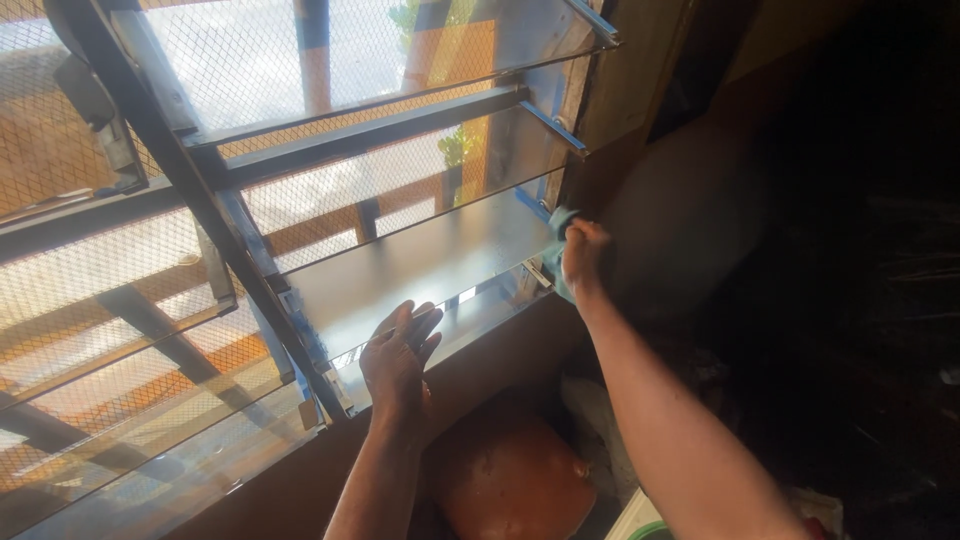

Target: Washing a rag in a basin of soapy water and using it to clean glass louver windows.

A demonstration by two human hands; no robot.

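I face a louvre window with tilted glass slats in a dark metal frame (215, 215). My left hand (398, 362) is open, fingers spread, pressed flat against the underside edge of a lower glass slat (420, 265). My right hand (583, 250) is closed around a blue-green cloth (557, 250) at the right end of that same slat, next to the blue-edged clip. Wire mesh shows behind the glass.
A round brown clay pot (515, 480) sits below the sill between my forearms. A wooden wall post (640, 70) stands right of the window. The room to the right is dark. A white and green object (640, 520) shows at the bottom edge.
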